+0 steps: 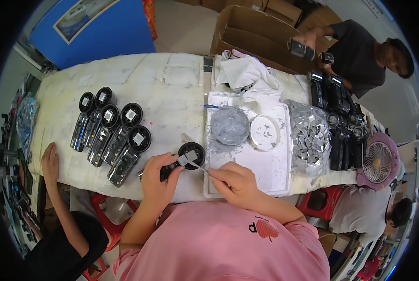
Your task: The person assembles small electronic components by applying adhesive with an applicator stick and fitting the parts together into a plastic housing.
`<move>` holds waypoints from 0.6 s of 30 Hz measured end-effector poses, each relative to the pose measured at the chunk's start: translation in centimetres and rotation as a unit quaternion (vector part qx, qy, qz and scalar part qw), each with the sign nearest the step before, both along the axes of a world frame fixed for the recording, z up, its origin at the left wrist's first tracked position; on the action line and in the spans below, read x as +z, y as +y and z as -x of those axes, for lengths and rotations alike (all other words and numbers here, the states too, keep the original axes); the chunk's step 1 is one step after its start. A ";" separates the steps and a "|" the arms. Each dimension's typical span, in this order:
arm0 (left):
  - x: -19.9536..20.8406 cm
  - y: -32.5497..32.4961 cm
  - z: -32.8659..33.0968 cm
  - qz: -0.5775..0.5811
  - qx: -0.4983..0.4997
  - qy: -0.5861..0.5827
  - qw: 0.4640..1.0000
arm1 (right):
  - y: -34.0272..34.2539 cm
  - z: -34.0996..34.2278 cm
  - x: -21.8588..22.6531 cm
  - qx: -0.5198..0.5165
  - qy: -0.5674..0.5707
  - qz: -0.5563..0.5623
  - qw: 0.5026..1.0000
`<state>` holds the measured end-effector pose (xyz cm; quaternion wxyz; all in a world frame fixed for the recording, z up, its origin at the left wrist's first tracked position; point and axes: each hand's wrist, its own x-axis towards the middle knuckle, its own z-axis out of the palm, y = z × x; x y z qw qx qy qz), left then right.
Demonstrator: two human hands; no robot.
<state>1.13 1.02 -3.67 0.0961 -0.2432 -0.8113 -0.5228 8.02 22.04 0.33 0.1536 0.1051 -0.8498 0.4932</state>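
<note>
While right hand [235, 182] is clamping thin tool [201, 167], tip reaching pale square plate [188, 158], black, round-headed device [200, 151] is sitting near counter's [169, 100] edge; left hand [156, 181] is gripping device or plate, cannot tell which.

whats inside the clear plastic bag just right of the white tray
Many small silvery square pieces lie in the clear plastic bag; those deeper in the heap are hidden

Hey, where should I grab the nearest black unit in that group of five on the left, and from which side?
Probably by the handle of that unit, coming from your side. The long, slim handle slants toward you, its lower end clear of its neighbours, while the round head sits farther off and bears a pale square.
</note>
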 end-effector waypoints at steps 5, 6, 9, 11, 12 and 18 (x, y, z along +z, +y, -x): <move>-0.8 0.0 -0.3 -0.043 0.013 -0.061 0.997 | -0.5 0.9 -0.5 0.051 0.057 -0.085 0.993; -0.8 0.1 -0.2 -0.041 0.013 -0.043 0.998 | -0.4 0.9 -0.2 0.064 0.063 -0.113 0.990; -0.7 0.3 -0.2 -0.059 0.015 -0.034 0.998 | 0.8 0.7 1.2 0.071 0.042 -0.116 0.990; -0.4 0.4 -0.2 -0.078 0.015 -0.043 0.996 | 1.9 0.3 1.6 0.062 0.015 -0.092 0.994; -0.1 0.4 0.0 -0.051 0.013 -0.051 0.997 | 2.3 0.1 1.7 0.018 0.031 -0.072 0.997; 3.5 2.3 1.9 0.117 -0.057 0.090 0.987 | 4.3 -0.6 0.9 -0.107 0.022 -0.047 0.993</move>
